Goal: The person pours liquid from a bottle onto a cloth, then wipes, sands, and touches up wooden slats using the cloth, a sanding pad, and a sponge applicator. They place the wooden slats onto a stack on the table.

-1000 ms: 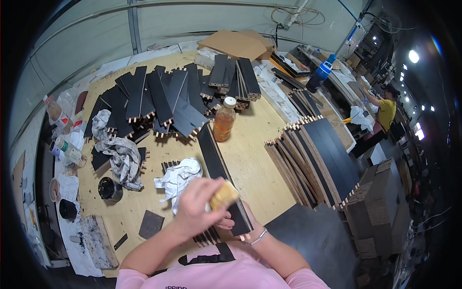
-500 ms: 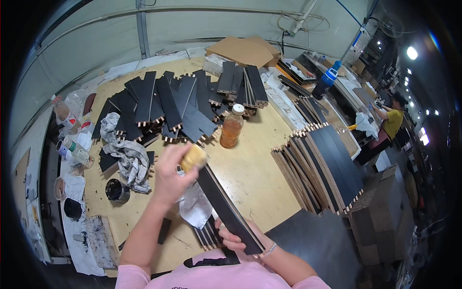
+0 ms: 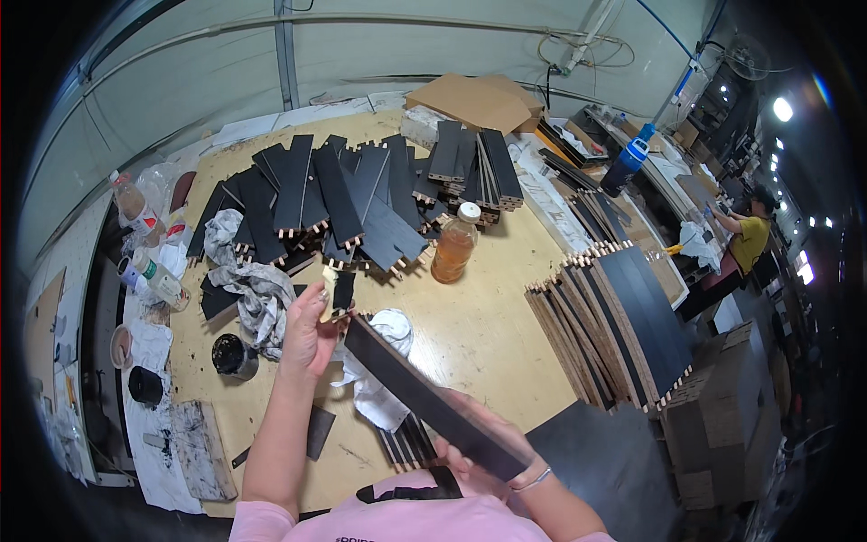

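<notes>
My left hand (image 3: pixel 310 339) grips a yellowish sponge (image 3: pixel 338 291) with a black-stained face, just off the far end of a dark board (image 3: pixel 417 390). That board slants across in front of me, held near its lower end by my right hand (image 3: pixel 492 432), which is partly hidden behind it. Beneath the board a crumpled white cloth (image 3: pixel 384 397) lies on the table, by several dark strips (image 3: pixel 406 443). A can of black paint or stain (image 3: pixel 234 356) stands left of my left hand. Beyond the board, a bottle of amber liquid (image 3: pixel 453 244) stands upright.
A heap of black boards with wooden dowels (image 3: pixel 334 194) covers the table's far side. Another stack (image 3: pixel 623 325) stands at the right edge. Stained rags (image 3: pixel 257 303) lie at left, near plastic bottles (image 3: pixel 158 275). A person in yellow (image 3: pixel 750 237) works far right.
The sponge has moved away from the board and turned, showing its blackened face. The board is rolled over in my right hand and lies at a flatter slant.
</notes>
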### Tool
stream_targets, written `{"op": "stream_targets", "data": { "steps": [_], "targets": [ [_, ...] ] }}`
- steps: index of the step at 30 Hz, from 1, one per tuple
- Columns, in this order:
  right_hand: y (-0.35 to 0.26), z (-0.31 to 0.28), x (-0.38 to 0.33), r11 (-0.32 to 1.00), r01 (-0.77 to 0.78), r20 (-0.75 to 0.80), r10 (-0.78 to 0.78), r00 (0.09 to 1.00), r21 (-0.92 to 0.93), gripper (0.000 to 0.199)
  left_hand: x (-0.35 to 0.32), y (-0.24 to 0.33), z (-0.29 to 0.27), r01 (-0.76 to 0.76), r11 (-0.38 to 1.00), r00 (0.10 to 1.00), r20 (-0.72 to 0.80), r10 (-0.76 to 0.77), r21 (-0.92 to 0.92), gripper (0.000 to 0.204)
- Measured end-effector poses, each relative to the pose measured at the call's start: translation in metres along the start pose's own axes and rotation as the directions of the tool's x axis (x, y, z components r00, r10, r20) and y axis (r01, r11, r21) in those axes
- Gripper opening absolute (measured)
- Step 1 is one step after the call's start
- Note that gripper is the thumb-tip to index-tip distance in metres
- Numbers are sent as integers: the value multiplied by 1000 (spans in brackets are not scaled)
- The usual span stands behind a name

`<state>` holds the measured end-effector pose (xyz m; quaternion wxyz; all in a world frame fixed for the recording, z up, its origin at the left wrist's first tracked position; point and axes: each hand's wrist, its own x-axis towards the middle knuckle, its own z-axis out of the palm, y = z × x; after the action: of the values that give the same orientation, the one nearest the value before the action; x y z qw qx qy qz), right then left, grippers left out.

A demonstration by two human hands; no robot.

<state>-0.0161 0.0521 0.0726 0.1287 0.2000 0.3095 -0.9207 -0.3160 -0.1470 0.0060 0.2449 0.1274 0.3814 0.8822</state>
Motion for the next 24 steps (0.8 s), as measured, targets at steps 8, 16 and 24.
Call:
{"op": "stream_targets", "data": {
  "steps": [8, 16, 24],
  "targets": [
    [-17, -38, 7, 912, 408, 102, -410, 906, 47, 42, -35, -37, -3, 21, 984, 999, -39, -29, -179, 51],
    [-25, -46, 43, 756, 578, -278, -652, 705, -308, 47, -119, -53, 44, 261, 943, 942, -161, -296, -206, 39],
    [-29, -41, 41, 726, 645, -198, -687, 699, -241, 65, -154, -57, 60, 359, 925, 927, -66, -369, -125, 47]
  ]
}}
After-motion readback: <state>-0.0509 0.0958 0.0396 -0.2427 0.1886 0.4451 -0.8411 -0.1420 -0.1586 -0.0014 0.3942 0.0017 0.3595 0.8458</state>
